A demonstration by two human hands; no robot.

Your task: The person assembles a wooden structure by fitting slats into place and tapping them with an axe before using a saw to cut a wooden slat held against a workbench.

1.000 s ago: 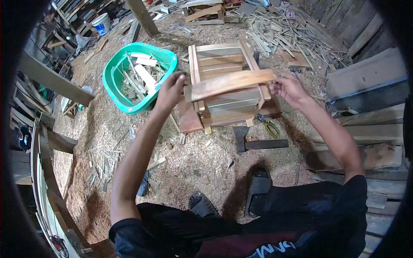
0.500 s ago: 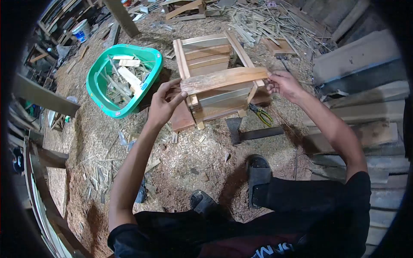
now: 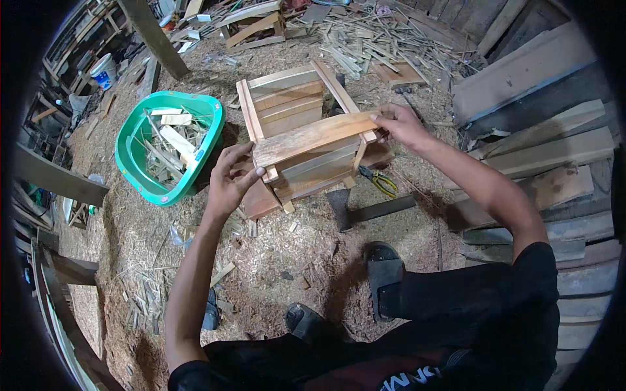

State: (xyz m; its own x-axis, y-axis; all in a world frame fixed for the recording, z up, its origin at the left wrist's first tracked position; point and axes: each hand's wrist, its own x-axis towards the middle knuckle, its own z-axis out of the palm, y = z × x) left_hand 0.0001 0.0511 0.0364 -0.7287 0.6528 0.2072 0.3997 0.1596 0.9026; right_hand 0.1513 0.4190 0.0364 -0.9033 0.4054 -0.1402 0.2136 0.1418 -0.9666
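Note:
A flat wooden slat (image 3: 316,138) lies across the near top end of a small slatted wooden frame (image 3: 284,82), spanning its two near corner posts. My left hand (image 3: 229,177) grips the slat's left end, thumb toward me at the frame's corner and fingers partly hidden. At the other end, my right hand (image 3: 399,125) pinches the slat between thumb and fingers. Just below the frame, a hatchet (image 3: 383,209) rests on the ground with its handle pointing right. Pliers (image 3: 386,185) with yellow-green handles lie beside the frame's right post.
Left of the frame stands a green plastic basin (image 3: 124,156) with wood scraps inside. Boards (image 3: 548,150) are stacked along the right. A wooden post (image 3: 153,39) rises at upper left. Thin offcuts (image 3: 372,42) cover the back, and shavings coat the ground.
The whole view has shifted, so the frame, basin and tools appear lower and further left. Both hands still hold the slat, which seems slightly nearer the frame's near edge.

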